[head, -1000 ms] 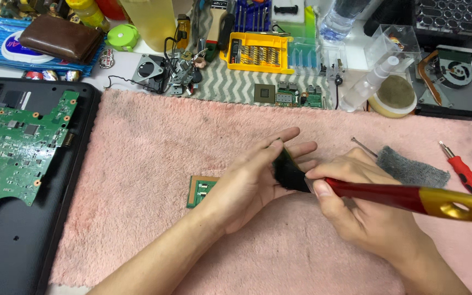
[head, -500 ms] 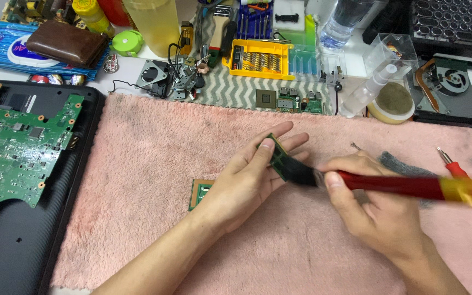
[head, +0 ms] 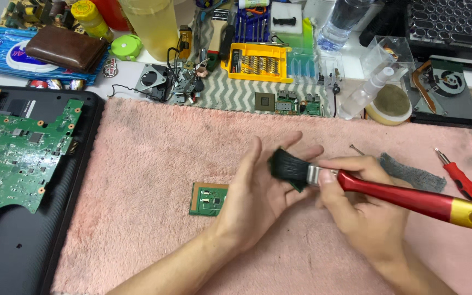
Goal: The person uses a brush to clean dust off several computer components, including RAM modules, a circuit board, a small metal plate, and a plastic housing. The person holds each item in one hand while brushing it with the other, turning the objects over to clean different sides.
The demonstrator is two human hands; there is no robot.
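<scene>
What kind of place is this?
Probably an electronics repair bench: a green circuit board lies in an opened laptop shell, a yellow screwdriver-bit case sits behind, and a cooling fan.
</scene>
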